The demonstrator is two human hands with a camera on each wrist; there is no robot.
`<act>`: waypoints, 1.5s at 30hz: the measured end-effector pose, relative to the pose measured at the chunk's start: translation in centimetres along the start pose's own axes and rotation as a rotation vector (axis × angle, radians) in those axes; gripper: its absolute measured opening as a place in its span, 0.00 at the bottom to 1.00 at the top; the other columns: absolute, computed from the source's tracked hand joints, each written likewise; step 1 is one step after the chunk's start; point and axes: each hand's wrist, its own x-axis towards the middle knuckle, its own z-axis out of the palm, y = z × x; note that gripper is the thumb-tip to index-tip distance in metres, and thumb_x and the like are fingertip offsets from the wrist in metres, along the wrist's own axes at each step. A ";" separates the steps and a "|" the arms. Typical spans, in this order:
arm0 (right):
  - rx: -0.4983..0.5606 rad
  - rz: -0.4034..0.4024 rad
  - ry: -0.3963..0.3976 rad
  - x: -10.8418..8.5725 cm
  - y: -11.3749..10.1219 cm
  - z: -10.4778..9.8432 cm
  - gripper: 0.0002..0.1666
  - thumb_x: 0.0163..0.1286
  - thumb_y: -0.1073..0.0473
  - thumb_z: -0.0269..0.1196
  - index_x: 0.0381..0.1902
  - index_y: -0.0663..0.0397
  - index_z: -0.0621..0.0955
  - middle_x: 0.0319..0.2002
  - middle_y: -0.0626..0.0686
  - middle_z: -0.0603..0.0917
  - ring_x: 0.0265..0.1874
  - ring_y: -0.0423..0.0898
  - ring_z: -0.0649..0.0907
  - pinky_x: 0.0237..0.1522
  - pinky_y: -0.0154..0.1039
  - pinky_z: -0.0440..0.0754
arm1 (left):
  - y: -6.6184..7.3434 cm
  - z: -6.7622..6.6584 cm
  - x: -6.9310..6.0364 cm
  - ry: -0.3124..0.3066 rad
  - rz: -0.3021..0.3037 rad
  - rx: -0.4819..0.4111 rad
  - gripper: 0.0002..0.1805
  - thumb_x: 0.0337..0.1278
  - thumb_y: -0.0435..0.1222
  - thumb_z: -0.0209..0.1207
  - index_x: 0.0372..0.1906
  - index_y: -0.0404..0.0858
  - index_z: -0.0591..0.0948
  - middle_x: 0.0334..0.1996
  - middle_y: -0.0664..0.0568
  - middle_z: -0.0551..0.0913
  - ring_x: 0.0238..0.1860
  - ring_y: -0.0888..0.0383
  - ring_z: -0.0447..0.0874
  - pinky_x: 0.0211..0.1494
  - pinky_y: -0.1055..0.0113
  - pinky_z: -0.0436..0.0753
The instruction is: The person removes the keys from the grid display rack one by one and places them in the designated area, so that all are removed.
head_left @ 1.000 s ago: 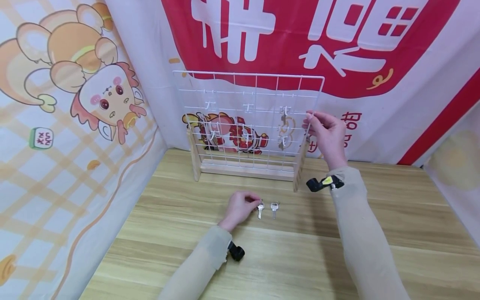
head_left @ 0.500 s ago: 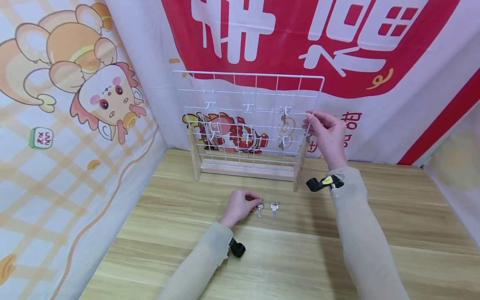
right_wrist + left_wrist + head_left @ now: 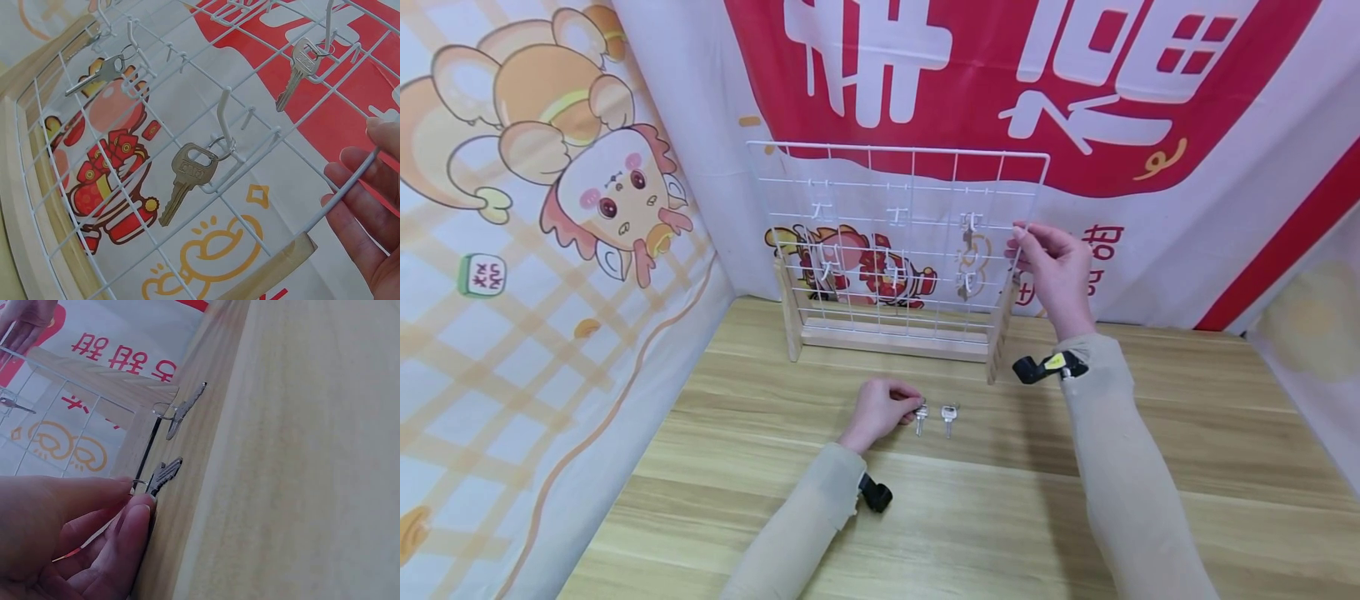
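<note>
Your left hand pinches the ring of the left key at the wooden table, well inside its edges; the right key lies just beside it, apart. Your right hand grips the right edge of the white wire grid. Between the keys and the wooden base you have a strip of tabletop, with a broader stretch on your side (the back edge sits close to the printed cloth). Near your right hand, a hanging key dangles from a jutting hook.
</note>
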 end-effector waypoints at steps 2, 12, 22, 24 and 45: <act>-0.003 0.003 0.001 0.0 0.0 0.0 0.25 0.68 0.46 0.69 0.57 0.53 0.86 0.47 0.56 0.88 0.43 0.47 0.88 0.48 0.35 0.85 | -0.2 -0.1 0.1 -0.003 0.001 -0.020 0.06 0.59 0.27 0.69 0.40 0.30 0.87 0.29 0.47 0.87 0.26 0.54 0.86 0.30 0.65 0.88; 0.003 0.006 -0.002 0.0 0.0 -0.1 0.24 0.67 0.45 0.70 0.57 0.50 0.86 0.47 0.56 0.88 0.43 0.47 0.88 0.48 0.35 0.85 | 1.4 -2.7 0.3 0.107 0.029 -0.084 0.14 0.60 0.35 0.71 0.48 0.34 0.87 0.34 0.48 0.88 0.34 0.47 0.89 0.38 0.59 0.89; -0.001 -0.012 -0.007 0.1 0.2 -0.1 0.24 0.68 0.46 0.69 0.57 0.51 0.86 0.46 0.56 0.88 0.42 0.47 0.89 0.47 0.35 0.85 | 7.3 -4.2 -0.5 0.159 0.188 -0.150 0.18 0.60 0.42 0.71 0.53 0.40 0.86 0.45 0.54 0.88 0.45 0.56 0.87 0.51 0.63 0.85; 0.002 -0.011 -0.009 0.0 0.1 -0.1 0.23 0.68 0.46 0.69 0.56 0.50 0.87 0.46 0.56 0.88 0.43 0.47 0.89 0.48 0.35 0.85 | 8.6 -4.2 -0.5 0.170 0.218 -0.138 0.19 0.60 0.44 0.72 0.53 0.41 0.86 0.45 0.56 0.88 0.46 0.58 0.87 0.52 0.64 0.84; 0.014 -0.013 -0.003 0.1 0.1 0.0 0.21 0.69 0.47 0.69 0.55 0.51 0.87 0.45 0.57 0.88 0.43 0.47 0.88 0.47 0.36 0.86 | 17.4 -4.3 3.4 0.165 0.396 -0.179 0.18 0.61 0.45 0.71 0.54 0.47 0.86 0.47 0.61 0.87 0.47 0.62 0.86 0.52 0.65 0.84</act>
